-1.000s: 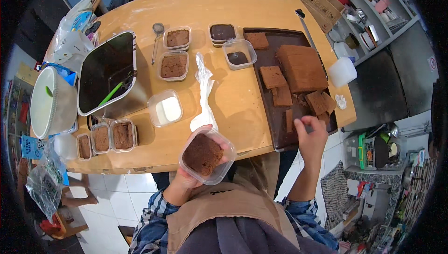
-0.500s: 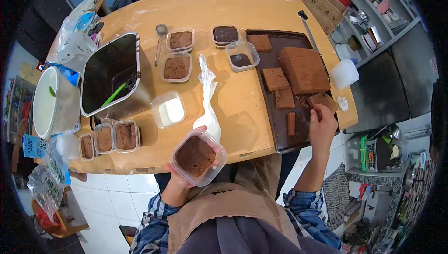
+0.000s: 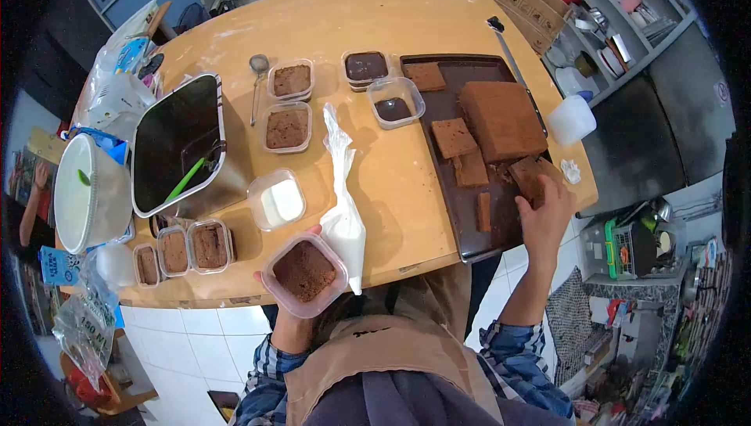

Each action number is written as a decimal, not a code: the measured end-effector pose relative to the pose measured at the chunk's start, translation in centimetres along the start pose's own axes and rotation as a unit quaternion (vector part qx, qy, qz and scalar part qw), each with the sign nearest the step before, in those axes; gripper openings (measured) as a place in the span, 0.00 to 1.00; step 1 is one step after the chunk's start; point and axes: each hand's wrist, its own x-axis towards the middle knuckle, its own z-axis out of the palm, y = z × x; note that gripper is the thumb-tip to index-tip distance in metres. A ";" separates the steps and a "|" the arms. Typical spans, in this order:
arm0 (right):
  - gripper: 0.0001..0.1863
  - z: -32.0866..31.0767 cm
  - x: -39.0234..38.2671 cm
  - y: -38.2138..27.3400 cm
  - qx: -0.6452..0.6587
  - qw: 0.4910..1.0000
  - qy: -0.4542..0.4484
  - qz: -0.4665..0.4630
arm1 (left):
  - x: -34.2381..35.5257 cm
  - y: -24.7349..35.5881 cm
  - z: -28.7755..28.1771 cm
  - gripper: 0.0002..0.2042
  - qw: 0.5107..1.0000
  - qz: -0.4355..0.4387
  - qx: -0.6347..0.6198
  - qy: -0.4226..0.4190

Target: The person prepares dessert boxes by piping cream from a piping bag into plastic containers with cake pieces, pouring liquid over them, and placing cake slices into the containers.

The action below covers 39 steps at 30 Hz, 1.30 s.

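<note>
My left hand (image 3: 283, 318) holds a clear square container (image 3: 304, 273) filled with brown cake, just off the near edge of the wooden table (image 3: 391, 27). On the dark baking tray (image 3: 469, 226), my right hand (image 3: 545, 213) grips a brown cake piece (image 3: 529, 173) at the tray's right side. A big cake block (image 3: 502, 118) and smaller slices (image 3: 454, 137) lie on the same tray. A white piping bag (image 3: 344, 211) rests on the table between both hands.
Several filled containers (image 3: 288, 127) stand mid-table, three more (image 3: 178, 249) at the near left. A steel tub (image 3: 178, 148) with a green spatula, a white bucket (image 3: 86, 191), a white cup (image 3: 571, 119) and shelving (image 3: 610, 19) surround the work area.
My right hand moved up along the tray's right side and took hold of a cake piece. My left hand shifted the container slightly left.
</note>
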 end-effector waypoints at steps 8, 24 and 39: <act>0.19 1.6 1.2 2.3 0.010 0.999 0.020 -0.031 | 0.1 0.4 0.4 0.49 0.999 -0.011 -0.018 -0.027; 0.12 -0.4 -3.0 0.5 0.118 0.990 0.072 -0.032 | 0.5 0.5 -0.4 0.48 0.998 -0.032 -0.029 -0.051; 0.10 -0.1 1.3 2.8 0.072 0.997 -0.010 -0.024 | 0.5 0.2 -0.7 0.47 0.993 -0.048 -0.099 -0.050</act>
